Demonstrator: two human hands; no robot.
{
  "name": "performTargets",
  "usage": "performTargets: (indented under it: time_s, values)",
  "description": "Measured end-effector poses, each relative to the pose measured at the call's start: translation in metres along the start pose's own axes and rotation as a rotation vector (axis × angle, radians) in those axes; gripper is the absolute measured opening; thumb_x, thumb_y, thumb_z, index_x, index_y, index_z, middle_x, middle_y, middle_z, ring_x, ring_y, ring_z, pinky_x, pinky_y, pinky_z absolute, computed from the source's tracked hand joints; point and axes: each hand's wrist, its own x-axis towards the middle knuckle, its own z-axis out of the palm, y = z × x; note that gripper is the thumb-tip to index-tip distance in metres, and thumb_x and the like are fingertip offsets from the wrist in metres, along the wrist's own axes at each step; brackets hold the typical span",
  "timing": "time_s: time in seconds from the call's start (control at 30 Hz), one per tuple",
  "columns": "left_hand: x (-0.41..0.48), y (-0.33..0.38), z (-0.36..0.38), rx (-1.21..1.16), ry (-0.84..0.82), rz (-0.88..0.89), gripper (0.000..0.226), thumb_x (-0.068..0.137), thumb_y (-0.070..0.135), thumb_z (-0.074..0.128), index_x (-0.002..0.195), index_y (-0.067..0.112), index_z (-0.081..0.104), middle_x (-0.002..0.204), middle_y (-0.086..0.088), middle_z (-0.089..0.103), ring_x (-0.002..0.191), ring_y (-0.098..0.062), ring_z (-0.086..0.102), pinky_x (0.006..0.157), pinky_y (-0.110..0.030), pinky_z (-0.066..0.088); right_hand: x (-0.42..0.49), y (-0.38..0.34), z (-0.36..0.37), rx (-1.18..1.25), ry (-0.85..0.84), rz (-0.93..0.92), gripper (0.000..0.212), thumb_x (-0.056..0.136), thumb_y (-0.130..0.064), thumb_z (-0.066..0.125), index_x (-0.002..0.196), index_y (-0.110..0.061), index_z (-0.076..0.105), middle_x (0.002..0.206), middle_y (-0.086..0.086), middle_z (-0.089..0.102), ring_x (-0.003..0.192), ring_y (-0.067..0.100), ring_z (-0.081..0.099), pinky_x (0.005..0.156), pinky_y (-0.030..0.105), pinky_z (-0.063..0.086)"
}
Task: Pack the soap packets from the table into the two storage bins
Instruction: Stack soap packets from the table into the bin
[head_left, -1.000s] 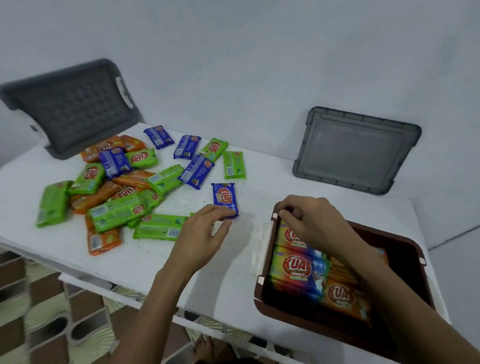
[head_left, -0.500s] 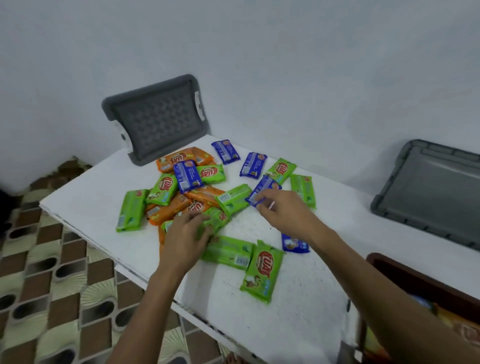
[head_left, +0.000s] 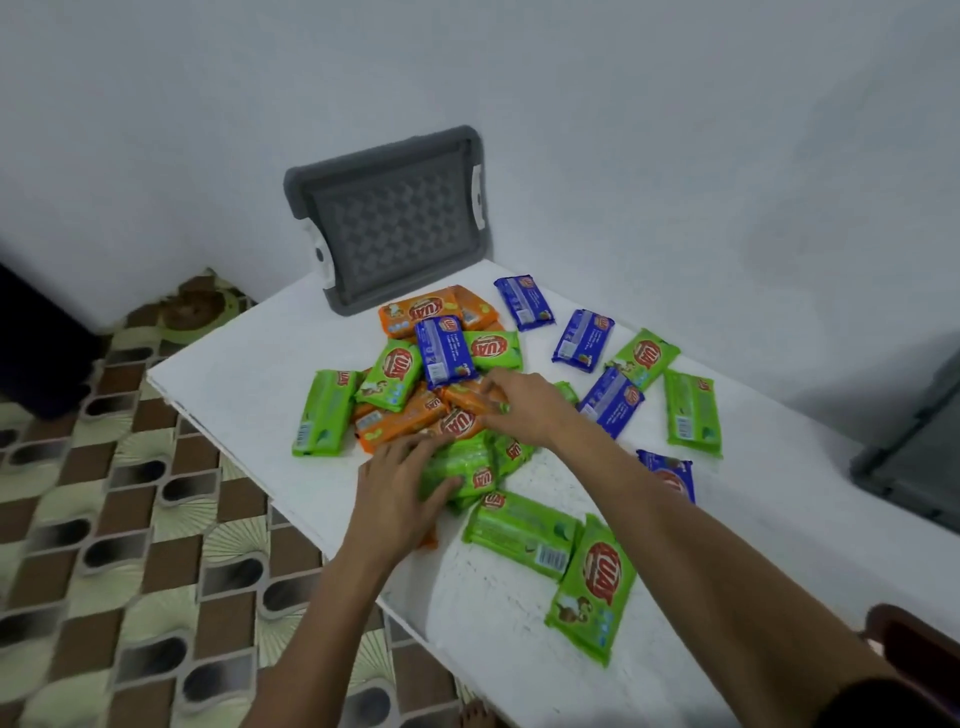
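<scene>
Several green, orange and blue soap packets lie in a loose pile (head_left: 447, 358) on the white table (head_left: 249, 374). My left hand (head_left: 397, 496) rests flat on a stack of green packets (head_left: 470, 470) at the near side of the pile, fingers straight and spread. Over the pile's middle, my right hand (head_left: 524, 408) has its fingers curled on an orange packet (head_left: 467, 397). More green packets (head_left: 592, 587) lie near the front, and blue ones (head_left: 582, 340) lie further back. A corner of the brown bin (head_left: 914, 654) shows at the bottom right. No second bin is in view.
A grey lid (head_left: 395, 223) leans against the wall behind the pile. Part of another grey lid (head_left: 914, 457) shows at the right edge. The table's left edge drops to a patterned tiled floor (head_left: 104, 519). A bare foot (head_left: 475, 717) shows under the table.
My right hand left the brown bin and came over to the pile, now on an orange packet. My left hand let go of the blue packet and settled on the green stack. The view swung left.
</scene>
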Motion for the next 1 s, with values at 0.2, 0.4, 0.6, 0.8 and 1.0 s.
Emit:
performTargets:
  time_s: [0.2, 0.4, 0.6, 0.8, 1.0]
  values:
    - [0.003, -0.003, -0.003, 0.000, -0.040, 0.006, 0.060, 0.081, 0.069, 0.041, 0.132, 0.039, 0.051, 0.133, 0.008, 0.052, 0.123, -0.018, 0.045, 0.090, -0.041, 0.040, 0.012, 0.005, 0.007, -0.083, -0.021, 0.018, 0.047, 0.079, -0.042, 0.073, 0.115, -0.031, 0.045, 0.118, 0.004, 0.060, 0.105, 0.028, 0.056, 0.089, 0.040, 0.047]
    - [0.016, -0.014, -0.005, -0.052, 0.133, 0.084, 0.043, 0.088, 0.054, 0.053, 0.114, 0.024, 0.067, 0.120, 0.001, 0.059, 0.112, -0.021, 0.055, 0.089, -0.043, 0.047, -0.001, 0.011, 0.001, -0.089, 0.037, -0.045, 0.052, 0.074, -0.041, 0.071, 0.119, -0.031, 0.047, 0.116, 0.002, 0.054, 0.101, 0.025, 0.052, 0.087, 0.039, 0.043]
    - [0.052, -0.023, -0.012, 0.144, 0.132, 0.036, 0.028, 0.088, 0.028, 0.059, 0.114, 0.020, 0.066, 0.111, -0.003, 0.063, 0.098, -0.029, 0.059, 0.075, -0.043, 0.049, -0.017, 0.005, -0.013, 0.205, 0.128, -0.134, 0.029, 0.080, -0.033, 0.063, 0.108, -0.028, 0.058, 0.098, -0.003, 0.063, 0.083, 0.017, 0.061, 0.069, 0.033, 0.051]
    - [0.078, 0.000, -0.025, 0.427, -0.091, -0.036, 0.044, 0.085, 0.046, 0.065, 0.123, 0.024, 0.061, 0.118, -0.001, 0.062, 0.110, -0.029, 0.056, 0.093, -0.045, 0.041, -0.037, 0.007, -0.021, 0.563, 0.301, -0.039, 0.007, 0.098, -0.027, 0.053, 0.103, -0.027, 0.058, 0.090, 0.007, 0.067, 0.081, 0.022, 0.067, 0.065, 0.041, 0.056]
    - [0.083, 0.009, -0.025, 0.497, -0.060, -0.033, 0.029, 0.088, 0.039, 0.062, 0.111, 0.020, 0.065, 0.107, -0.003, 0.066, 0.102, -0.027, 0.060, 0.094, -0.046, 0.039, -0.058, 0.019, -0.032, 0.802, 0.311, 0.090, 0.017, 0.099, -0.024, 0.055, 0.112, -0.015, 0.057, 0.106, 0.009, 0.068, 0.091, 0.020, 0.070, 0.062, 0.035, 0.061]
